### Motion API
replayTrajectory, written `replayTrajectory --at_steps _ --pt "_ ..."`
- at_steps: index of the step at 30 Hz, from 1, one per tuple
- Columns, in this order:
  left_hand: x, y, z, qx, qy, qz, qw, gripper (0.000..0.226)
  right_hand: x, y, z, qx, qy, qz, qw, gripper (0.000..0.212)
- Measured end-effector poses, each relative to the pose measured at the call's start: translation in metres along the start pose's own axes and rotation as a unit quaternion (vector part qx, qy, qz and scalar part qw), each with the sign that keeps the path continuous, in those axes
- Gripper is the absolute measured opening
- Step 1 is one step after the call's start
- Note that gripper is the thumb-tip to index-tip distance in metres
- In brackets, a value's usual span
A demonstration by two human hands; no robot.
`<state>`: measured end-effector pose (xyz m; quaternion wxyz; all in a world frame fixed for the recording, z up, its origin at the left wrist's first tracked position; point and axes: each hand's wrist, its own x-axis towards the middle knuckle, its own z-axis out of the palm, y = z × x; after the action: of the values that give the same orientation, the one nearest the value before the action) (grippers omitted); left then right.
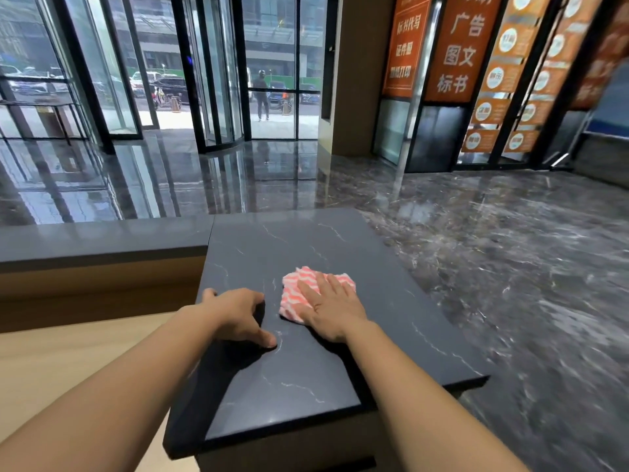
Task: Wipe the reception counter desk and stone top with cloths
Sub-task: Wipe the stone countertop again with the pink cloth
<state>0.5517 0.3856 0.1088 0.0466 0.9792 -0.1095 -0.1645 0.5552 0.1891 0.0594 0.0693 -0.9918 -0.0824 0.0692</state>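
My right hand [332,306] lies flat, fingers [321,284] straight, pressing the striped cloth [292,298] on the stone counter [289,386]; the cloth protrudes ahead and left of them. My left hand [238,315], loosely bent and empty, rests just beside.

Both arms bare and stretched forward. Right hand [332,310] is flat, palm down, fingers straight and a bit spread, pointing far-left. Left hand [235,315] sits just left of it, palm down, fingers loosely curled under, thumb sticking out near-right.
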Motion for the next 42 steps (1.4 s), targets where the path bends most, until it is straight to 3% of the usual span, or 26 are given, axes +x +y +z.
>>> replayTrajectory --at_steps 5,8,14,24,29,37,42 --pt "-0.011 0.006 0.001 0.004 0.007 0.005 1.000 0.090 -0.005 0.079 -0.005 -0.009 0.053 0.104 0.993 0.063" --pt "-0.016 0.005 0.002 0.013 0.006 0.000 1.000 0.088 -0.018 0.109 -0.013 -0.004 0.031 0.157 0.987 0.060" --pt "-0.021 0.000 0.013 0.010 -0.007 -0.009 1.000 0.087 -0.029 0.091 -0.018 0.007 0.006 0.201 0.980 0.057" --pt "-0.021 -0.001 0.011 -0.010 -0.019 -0.005 1.000 0.086 -0.060 -0.024 0.011 0.008 0.003 0.105 0.994 0.057" --pt "-0.019 -0.004 0.015 -0.042 -0.025 -0.007 0.999 0.090 -0.076 -0.020 0.009 0.015 -0.004 0.055 0.998 0.058" --pt "-0.011 -0.010 0.014 -0.073 -0.044 -0.007 0.996 0.096 -0.103 0.081 -0.007 0.005 0.016 0.192 0.981 0.057" --pt "-0.011 -0.009 0.017 -0.097 -0.046 -0.008 0.994 0.097 -0.111 0.095 -0.010 0.021 0.015 0.244 0.970 0.058"
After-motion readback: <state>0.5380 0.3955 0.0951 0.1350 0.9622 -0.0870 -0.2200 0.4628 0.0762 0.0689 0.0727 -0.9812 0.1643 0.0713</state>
